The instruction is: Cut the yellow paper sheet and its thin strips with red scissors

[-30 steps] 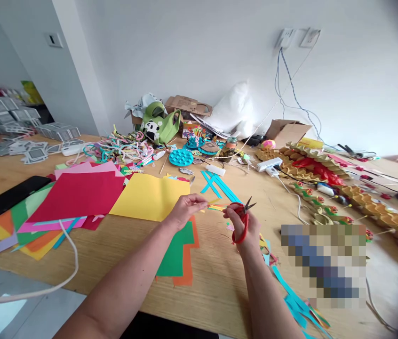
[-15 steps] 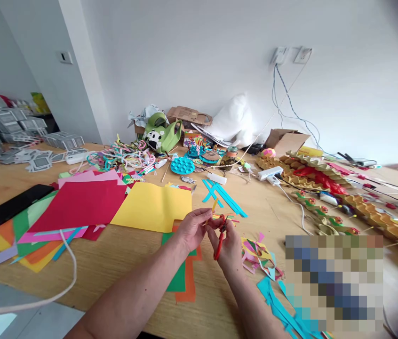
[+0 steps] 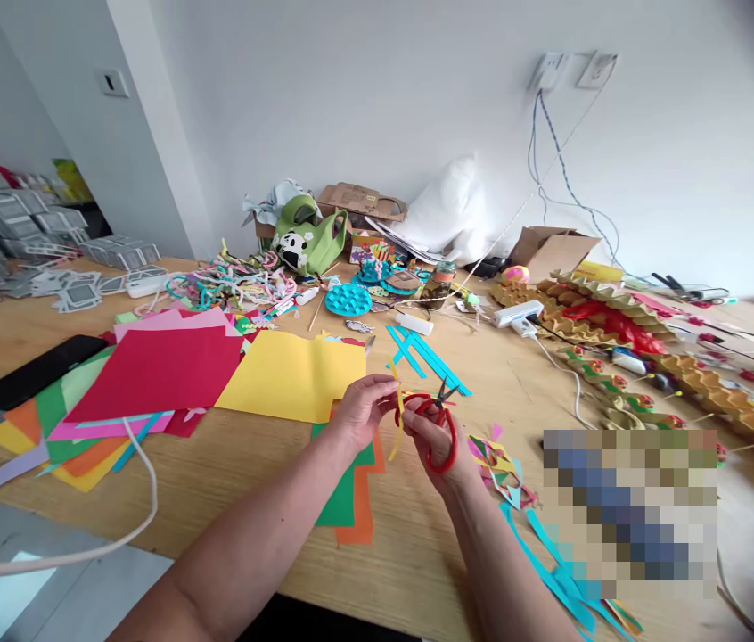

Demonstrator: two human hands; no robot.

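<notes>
My left hand (image 3: 368, 408) pinches a narrow yellow paper strip (image 3: 399, 412) that hangs upright between my two hands. Around the red-handled scissors (image 3: 442, 426) my right hand (image 3: 442, 446) is closed, with the dark blades pointing up and a little apart. My right fingertips also reach the strip's edge. Beneath the hands lie a green paper sheet (image 3: 337, 496) and an orange paper sheet (image 3: 359, 508). A yellow sheet (image 3: 293, 376) rests left of my left hand, partly over a red sheet (image 3: 159, 370).
Blue paper strips (image 3: 427, 357) lie beyond my hands, and coloured scraps (image 3: 498, 464) to the right. A white cable (image 3: 150, 486) loops at the left front. A power strip (image 3: 517, 312), egg-carton pieces (image 3: 717, 392) and a green panda bag (image 3: 314, 241) stand farther back.
The scissors have turned in my right hand, from hanging low to blades pointing up. The yellow strip now shows at greater length between the hands. The view has shifted slightly.
</notes>
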